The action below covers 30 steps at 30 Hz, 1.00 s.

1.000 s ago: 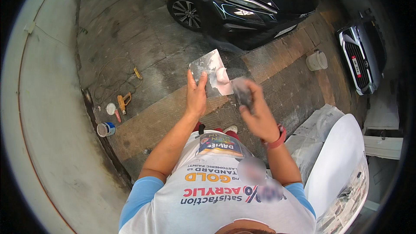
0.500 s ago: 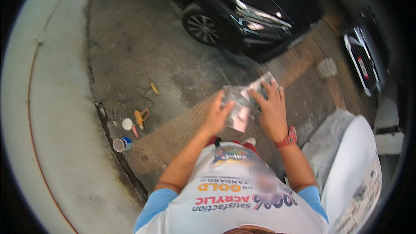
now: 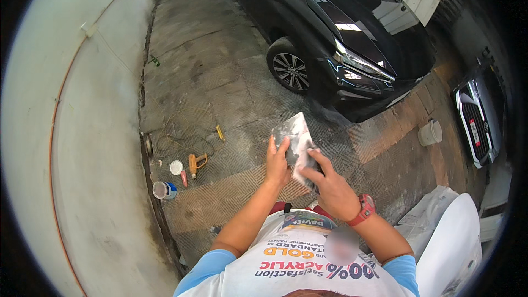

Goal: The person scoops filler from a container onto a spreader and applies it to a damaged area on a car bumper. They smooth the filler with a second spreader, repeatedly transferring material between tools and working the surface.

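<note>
In front of my body, my left hand [image 3: 278,164] grips the left edge of a flat, shiny, rectangular plate [image 3: 295,132] with grey smears, its thumb lying on the face. My right hand [image 3: 336,191] is closed at the plate's lower right, its fingers on a second flat piece [image 3: 302,175] with a pale face and a dark edge. The two pieces overlap; how the right fingers hold theirs is partly hidden. A red watch is on my right wrist.
At the lower left are a blue paint can [image 3: 164,190], a white lid [image 3: 176,167], a red-handled tool [image 3: 184,179] and an orange heat gun [image 3: 196,165] with its cord. A black car [image 3: 352,38] stands ahead; a bucket [image 3: 430,132] and white panel [image 3: 448,242] are right.
The two flat pieces, held at angles before, now lie together in one line. My right hand has moved lower and turned inward. The view has shifted, showing more of the car.
</note>
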{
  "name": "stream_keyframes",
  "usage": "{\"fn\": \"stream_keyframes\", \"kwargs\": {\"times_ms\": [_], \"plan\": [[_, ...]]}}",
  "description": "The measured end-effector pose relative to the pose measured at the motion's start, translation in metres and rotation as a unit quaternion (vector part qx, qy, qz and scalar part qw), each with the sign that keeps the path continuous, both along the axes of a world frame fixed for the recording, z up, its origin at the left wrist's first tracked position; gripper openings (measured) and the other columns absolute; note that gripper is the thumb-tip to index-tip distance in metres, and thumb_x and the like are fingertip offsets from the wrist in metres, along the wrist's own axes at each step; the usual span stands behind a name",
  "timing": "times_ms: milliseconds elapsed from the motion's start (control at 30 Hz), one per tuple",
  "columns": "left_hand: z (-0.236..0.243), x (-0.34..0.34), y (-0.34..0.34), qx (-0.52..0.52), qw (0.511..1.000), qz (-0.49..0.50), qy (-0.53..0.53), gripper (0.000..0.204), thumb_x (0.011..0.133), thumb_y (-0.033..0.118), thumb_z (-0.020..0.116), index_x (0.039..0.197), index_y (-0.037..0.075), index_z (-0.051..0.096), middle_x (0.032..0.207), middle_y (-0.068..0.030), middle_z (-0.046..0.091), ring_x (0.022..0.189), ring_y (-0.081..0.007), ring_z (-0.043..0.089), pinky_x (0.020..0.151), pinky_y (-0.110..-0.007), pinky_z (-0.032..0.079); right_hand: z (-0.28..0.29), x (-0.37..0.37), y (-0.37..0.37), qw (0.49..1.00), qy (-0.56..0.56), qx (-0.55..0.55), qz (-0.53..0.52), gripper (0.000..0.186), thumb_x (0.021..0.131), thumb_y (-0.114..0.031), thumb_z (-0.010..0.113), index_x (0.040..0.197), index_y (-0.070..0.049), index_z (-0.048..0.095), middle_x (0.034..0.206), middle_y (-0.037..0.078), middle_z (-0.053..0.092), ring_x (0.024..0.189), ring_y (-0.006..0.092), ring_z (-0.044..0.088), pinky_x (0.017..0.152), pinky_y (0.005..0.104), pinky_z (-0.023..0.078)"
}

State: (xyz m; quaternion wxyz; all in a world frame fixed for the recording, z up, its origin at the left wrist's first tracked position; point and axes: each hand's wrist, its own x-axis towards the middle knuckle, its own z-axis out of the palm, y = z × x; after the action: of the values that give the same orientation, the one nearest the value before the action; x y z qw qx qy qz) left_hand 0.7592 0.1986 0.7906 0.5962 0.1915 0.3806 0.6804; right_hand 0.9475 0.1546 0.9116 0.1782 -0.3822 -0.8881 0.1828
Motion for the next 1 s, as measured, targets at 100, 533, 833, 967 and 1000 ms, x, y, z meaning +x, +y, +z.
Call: {"fn": "stream_keyframes", "kwargs": {"times_ms": [100, 533, 833, 967, 1000], "plan": [[0.009, 0.006, 0.002, 0.041, 0.994, -0.031, -0.096, 0.036, 0.114, 0.014, 0.065, 0.148, 0.008, 0.055, 0.131, -0.0062, 0.072, 0.116, -0.0163, 0.071, 0.100, -0.037, 0.061, -0.042, 0.017, 0.025, 0.991, -0.050, -0.001, -0.122, 0.061, 0.094, 0.002, 0.064, 0.153, -0.015, 0.054, 0.160, 0.026, 0.049, 0.131, 0.0514, 0.067, 0.098, 0.0545, 0.063], [0.015, 0.011, 0.021, 0.010, 0.996, 0.082, 0.032, 0.055, 0.112, 0.024, 0.070, 0.158, 0.002, 0.049, 0.148, -0.0126, 0.064, 0.131, -0.0208, 0.063, 0.114, -0.037, 0.050, -0.021, 0.032, 0.049, 0.755, 0.444, -0.452, -0.169, 0.057, 0.100, -0.002, 0.064, 0.156, 0.000, 0.056, 0.142, 0.006, 0.069, 0.130, 0.0189, 0.064, 0.117, 0.0356, 0.048], [0.008, 0.006, 0.009, -0.063, 0.972, -0.211, -0.086, 0.060, 0.110, 0.016, 0.069, 0.164, 0.004, 0.045, 0.145, -0.0103, 0.068, 0.129, -0.0215, 0.069, 0.114, -0.039, 0.056, -0.007, 0.097, 0.076, 0.794, 0.397, -0.418, -0.192, 0.045, 0.105, -0.011, 0.073, 0.147, 0.001, 0.061, 0.127, 0.008, 0.077, 0.109, 0.0146, 0.074, 0.097, 0.0321, 0.061], [-0.009, 0.020, 0.004, -0.036, 0.937, -0.307, -0.164, 0.058, 0.111, 0.018, 0.070, 0.164, 0.011, 0.046, 0.143, -0.0073, 0.069, 0.130, -0.0208, 0.069, 0.108, -0.041, 0.060, -0.051, 0.122, 0.067, 0.742, 0.444, -0.478, -0.154, 0.051, 0.103, -0.010, 0.080, 0.149, 0.000, 0.059, 0.132, 0.006, 0.076, 0.118, 0.0145, 0.072, 0.106, 0.0332, 0.057], [-0.008, 0.020, 0.006, -0.037, 0.946, -0.273, -0.169, 0.058, 0.111, 0.018, 0.070, 0.164, 0.011, 0.046, 0.143, -0.0077, 0.069, 0.130, -0.0213, 0.069, 0.108, -0.042, 0.060, -0.057, 0.124, 0.065, 0.742, 0.430, -0.492, -0.151, 0.051, 0.103, -0.011, 0.081, 0.148, 0.000, 0.060, 0.133, 0.005, 0.075, 0.120, 0.0137, 0.070, 0.109, 0.0333, 0.055]]}}
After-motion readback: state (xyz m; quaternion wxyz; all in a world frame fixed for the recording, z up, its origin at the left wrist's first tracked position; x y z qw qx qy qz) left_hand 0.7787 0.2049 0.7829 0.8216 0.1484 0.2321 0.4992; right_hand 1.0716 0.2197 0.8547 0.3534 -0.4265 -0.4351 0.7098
